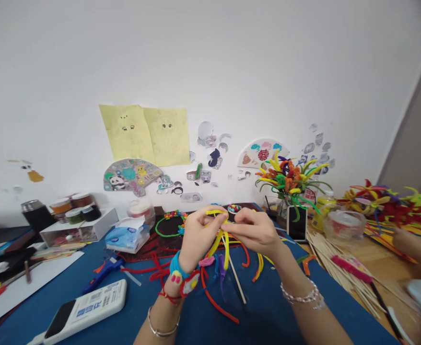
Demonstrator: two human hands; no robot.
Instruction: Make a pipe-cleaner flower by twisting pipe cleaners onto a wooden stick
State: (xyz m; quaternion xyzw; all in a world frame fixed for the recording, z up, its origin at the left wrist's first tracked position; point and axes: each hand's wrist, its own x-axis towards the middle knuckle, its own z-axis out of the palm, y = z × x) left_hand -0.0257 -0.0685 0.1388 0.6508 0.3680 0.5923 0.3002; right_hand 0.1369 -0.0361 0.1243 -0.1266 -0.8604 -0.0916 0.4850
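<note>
My left hand (202, 235) pinches yellow pipe cleaners (227, 251) at the top of a thin wooden stick (236, 275). Several yellow ends hang down from the pinch, and one short end sticks out above my left thumb. Close beside it, my right hand (255, 231) has its fingers closed at the same bundle; the exact piece between them is hidden. The stick slants down toward the front of the blue mat. Below my hands lie a red-orange pipe cleaner (220, 306), a purple piece (222, 273) and a pink piece (206, 261).
On the left are a blue glue gun (104, 273), a white device (88, 311) and a tissue pack (127, 235). A vase of pipe-cleaner flowers (290, 179) stands at the back right, near a phone (297, 223). Wooden sticks (334, 261) lie right, near another person's hand (410, 244).
</note>
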